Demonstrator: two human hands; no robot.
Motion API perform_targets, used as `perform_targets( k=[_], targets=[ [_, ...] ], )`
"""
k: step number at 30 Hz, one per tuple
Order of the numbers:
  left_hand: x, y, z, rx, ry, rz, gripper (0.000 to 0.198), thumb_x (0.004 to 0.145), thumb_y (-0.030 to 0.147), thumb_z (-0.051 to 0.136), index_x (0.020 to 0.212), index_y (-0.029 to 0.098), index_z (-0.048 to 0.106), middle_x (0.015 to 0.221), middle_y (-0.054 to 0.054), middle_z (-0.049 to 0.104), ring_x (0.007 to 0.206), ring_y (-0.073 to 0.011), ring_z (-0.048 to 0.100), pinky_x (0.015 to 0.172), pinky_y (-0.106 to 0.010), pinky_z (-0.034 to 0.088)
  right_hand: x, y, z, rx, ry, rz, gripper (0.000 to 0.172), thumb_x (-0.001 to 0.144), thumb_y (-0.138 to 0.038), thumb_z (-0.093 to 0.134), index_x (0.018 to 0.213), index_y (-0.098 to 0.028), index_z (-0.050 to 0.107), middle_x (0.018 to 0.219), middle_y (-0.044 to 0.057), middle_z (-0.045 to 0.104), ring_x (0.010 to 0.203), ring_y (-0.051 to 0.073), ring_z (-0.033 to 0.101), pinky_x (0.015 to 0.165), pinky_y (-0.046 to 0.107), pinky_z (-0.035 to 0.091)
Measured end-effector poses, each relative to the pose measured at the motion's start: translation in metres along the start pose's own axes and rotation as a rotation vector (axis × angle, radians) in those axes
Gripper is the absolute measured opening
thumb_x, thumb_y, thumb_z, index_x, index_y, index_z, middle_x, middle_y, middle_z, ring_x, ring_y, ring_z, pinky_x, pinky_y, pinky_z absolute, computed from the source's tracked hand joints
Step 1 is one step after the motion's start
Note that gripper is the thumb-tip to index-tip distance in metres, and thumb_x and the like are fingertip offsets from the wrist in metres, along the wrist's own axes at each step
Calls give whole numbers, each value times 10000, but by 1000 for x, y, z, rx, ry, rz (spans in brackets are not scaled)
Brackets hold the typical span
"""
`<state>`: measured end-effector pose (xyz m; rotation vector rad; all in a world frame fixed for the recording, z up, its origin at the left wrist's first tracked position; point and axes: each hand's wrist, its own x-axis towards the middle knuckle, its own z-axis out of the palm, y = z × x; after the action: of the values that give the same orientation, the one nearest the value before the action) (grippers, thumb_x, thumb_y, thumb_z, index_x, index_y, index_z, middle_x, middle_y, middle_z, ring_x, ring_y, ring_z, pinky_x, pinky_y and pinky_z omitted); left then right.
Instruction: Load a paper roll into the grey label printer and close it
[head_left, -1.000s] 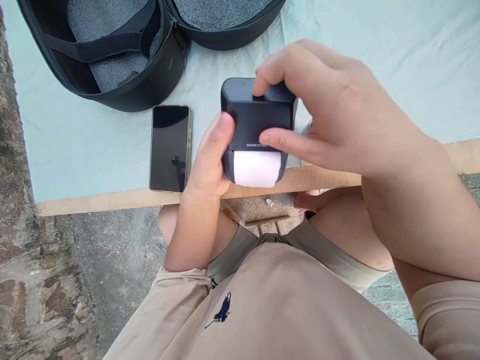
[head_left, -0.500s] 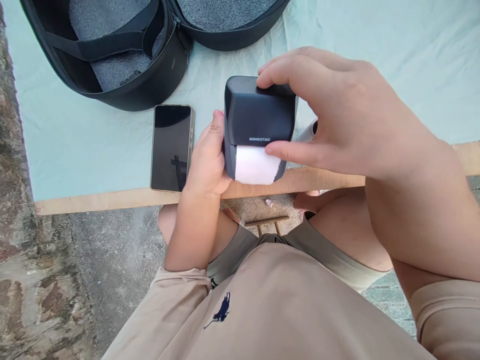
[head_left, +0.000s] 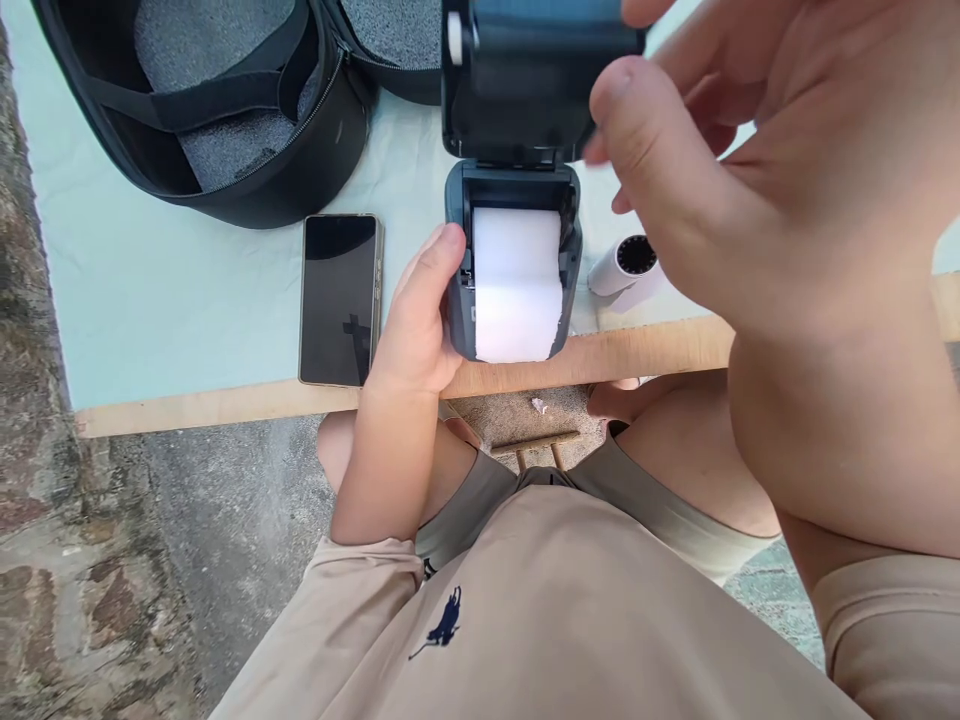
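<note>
A dark label printer [head_left: 457,320] is held near the table's front edge, gripped around its left side by my left hand [head_left: 416,325], thumb on the rim. Its lid [head_left: 525,90] stands raised at the back, inner side showing. A roll of white label paper [head_left: 517,270] sits in the printer's bay, with a loose end hanging over the front. My right hand [head_left: 735,150] is closed at the lid's right corner, thumb and fingers on either side of it; part of that grip is blurred or out of frame.
To the left lies a phone [head_left: 339,300], screen up. Behind it is an unzipped black case [head_left: 300,170] with grey foam. A white roll with a dark core [head_left: 611,275] stands right of the printer. The table's wooden edge [head_left: 225,405] runs before my knees.
The printer's lid has swung up and back, uncovering the paper roll. My right hand has risen with it. My left hand has stayed on the printer's body.
</note>
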<state>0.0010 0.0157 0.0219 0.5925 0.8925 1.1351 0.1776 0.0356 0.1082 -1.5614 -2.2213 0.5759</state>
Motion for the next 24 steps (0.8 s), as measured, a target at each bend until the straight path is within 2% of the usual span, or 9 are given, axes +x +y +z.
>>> perform_targets(
  k=[3,6,8,10,13,16,19,21,24],
  targets=[
    [0,1,1,29,-24,-6,250,909,441,571,882,225,693,1091,-45,753,1483,-273,392,1132,-317,484,1,6,6,-76,140,-128,284,909,-290,450,1107,-207,637,1014,47,654,854,203,646,686,328,471],
    [-1,0,5,72,0,1,298,890,513,580,908,237,691,1098,-41,744,1483,-282,390,1118,-335,496,3,5,14,-244,-3,-92,263,865,-309,449,1043,-246,632,906,24,668,779,211,639,711,359,439],
    [-2,-3,7,66,42,9,333,874,551,589,970,248,688,1096,-43,744,1481,-302,387,1131,-366,485,5,1,18,-373,-134,-40,300,892,-329,387,1085,-262,607,882,43,671,784,247,623,665,374,393],
    [-2,-5,8,43,64,5,358,860,566,600,1032,263,680,1102,-44,744,1480,-322,382,1148,-393,470,5,-3,20,-473,-200,-39,329,913,-335,357,1143,-269,583,905,74,669,791,281,617,588,360,323],
    [-2,-7,7,58,62,3,354,861,571,599,1024,267,679,1127,-49,726,1469,-320,405,1139,-404,487,4,-7,22,-562,-212,-44,313,896,-296,394,1161,-271,559,902,87,663,749,288,624,522,323,230],
    [-3,-7,8,87,39,51,337,887,559,569,917,238,670,1128,-66,708,1459,-307,420,1143,-431,487,3,-8,21,-541,-198,-77,260,888,-263,428,1115,-266,555,988,53,676,746,254,625,504,306,191],
    [-4,-7,11,61,21,100,321,904,539,550,837,241,650,1050,-70,729,1479,-321,372,1181,-461,438,3,-8,20,-512,-197,-120,184,906,-290,437,1006,-244,584,1075,23,653,735,208,605,494,303,182],
    [-4,-8,13,38,-7,110,305,907,532,545,830,254,643,1006,-62,739,1488,-327,348,1188,-454,424,3,-8,21,-513,-213,-132,203,925,-286,401,927,-225,595,1073,27,641,712,184,584,485,303,198],
    [-4,-9,12,32,-6,98,260,913,487,552,830,253,631,1006,-49,738,1489,-323,354,1186,-445,424,4,-7,23,-510,-232,-122,193,918,-288,400,963,-236,580,1019,38,657,703,198,582,484,309,204]
  ],
)
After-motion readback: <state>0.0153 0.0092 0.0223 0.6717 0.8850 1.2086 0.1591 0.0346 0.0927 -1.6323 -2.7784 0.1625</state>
